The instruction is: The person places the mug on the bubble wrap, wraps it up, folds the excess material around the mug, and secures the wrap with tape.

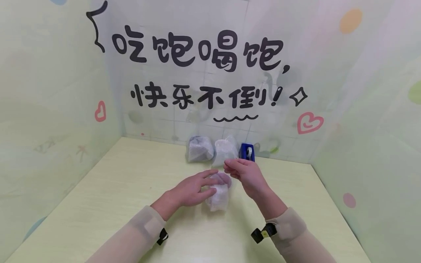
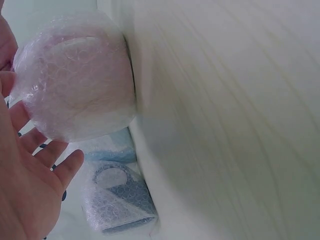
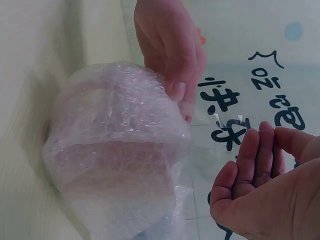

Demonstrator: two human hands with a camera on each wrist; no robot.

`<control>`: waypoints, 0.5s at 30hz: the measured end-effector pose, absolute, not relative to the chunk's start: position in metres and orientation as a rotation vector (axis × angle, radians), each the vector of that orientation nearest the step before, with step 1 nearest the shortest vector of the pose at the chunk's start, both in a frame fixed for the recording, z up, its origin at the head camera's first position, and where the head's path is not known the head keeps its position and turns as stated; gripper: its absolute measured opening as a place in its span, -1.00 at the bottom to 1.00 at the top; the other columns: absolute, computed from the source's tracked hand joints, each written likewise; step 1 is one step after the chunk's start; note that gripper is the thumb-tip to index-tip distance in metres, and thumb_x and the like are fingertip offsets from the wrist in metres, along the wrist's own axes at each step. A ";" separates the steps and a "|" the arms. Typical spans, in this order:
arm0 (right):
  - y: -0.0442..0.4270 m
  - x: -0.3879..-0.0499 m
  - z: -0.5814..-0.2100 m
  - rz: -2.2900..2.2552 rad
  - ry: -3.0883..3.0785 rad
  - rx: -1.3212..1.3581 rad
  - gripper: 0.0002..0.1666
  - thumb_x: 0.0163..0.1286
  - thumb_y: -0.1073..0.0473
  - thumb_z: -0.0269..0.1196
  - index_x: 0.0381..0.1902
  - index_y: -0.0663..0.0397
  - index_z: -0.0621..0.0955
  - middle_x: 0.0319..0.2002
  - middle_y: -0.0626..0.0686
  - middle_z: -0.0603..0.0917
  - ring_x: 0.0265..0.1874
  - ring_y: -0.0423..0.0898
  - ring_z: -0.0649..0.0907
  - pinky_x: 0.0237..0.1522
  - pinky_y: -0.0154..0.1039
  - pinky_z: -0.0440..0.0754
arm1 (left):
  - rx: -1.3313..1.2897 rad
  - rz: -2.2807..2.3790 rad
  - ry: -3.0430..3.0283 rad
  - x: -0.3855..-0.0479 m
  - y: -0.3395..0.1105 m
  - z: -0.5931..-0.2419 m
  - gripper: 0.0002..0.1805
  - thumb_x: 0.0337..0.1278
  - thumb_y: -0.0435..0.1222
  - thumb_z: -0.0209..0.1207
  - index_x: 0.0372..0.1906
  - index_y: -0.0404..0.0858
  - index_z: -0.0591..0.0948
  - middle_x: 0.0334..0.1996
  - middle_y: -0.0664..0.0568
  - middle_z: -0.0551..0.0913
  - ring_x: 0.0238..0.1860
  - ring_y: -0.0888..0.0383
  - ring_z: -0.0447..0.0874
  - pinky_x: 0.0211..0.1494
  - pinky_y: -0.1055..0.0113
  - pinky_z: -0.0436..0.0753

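A bubble-wrapped pinkish item [image 1: 218,201] stands on the table; the wrap hides its exact kind. My left hand [image 1: 194,188] rests its loosely spread fingers on the top of this bundle, from the left. To the right of it and a little above, my right hand [image 1: 248,177] pinches a short strip of clear tape [image 3: 232,121] between thumb and fingertips. The strip's free end points toward the bundle, apart from it in the right wrist view.
Two more bubble-wrapped bundles, one greyish [image 1: 200,149] and one whitish with blue [image 1: 226,149], stand against the back wall. A blue tape dispenser [image 1: 243,149] is beside them at the right. Printed side walls [image 1: 368,146] flank the table [image 1: 98,204].
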State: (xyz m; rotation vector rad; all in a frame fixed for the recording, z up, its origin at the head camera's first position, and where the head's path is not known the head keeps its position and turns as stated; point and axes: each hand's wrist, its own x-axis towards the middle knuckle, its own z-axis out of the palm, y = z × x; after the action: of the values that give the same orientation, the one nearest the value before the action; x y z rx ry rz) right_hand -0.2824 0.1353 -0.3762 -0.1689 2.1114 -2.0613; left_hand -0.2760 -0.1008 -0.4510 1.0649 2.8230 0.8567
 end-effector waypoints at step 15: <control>0.126 -0.303 -0.397 -2.087 2.158 -0.076 -0.74 0.60 0.13 0.35 -0.04 0.25 0.81 -0.30 -0.15 0.86 -0.15 -0.18 0.82 0.06 -0.24 0.71 | 1.042 0.874 2.900 -0.277 -0.093 -0.452 -0.47 0.66 0.09 0.07 0.37 -0.10 0.75 0.64 -0.08 0.46 0.61 -0.14 0.48 0.58 -0.13 0.56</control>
State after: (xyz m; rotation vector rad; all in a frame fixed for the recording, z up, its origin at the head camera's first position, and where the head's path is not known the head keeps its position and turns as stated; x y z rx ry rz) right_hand -0.3029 0.1256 -0.3967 -0.0761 2.1577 -2.0867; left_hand -0.2770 -0.0926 -0.4520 1.0416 2.8999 0.8744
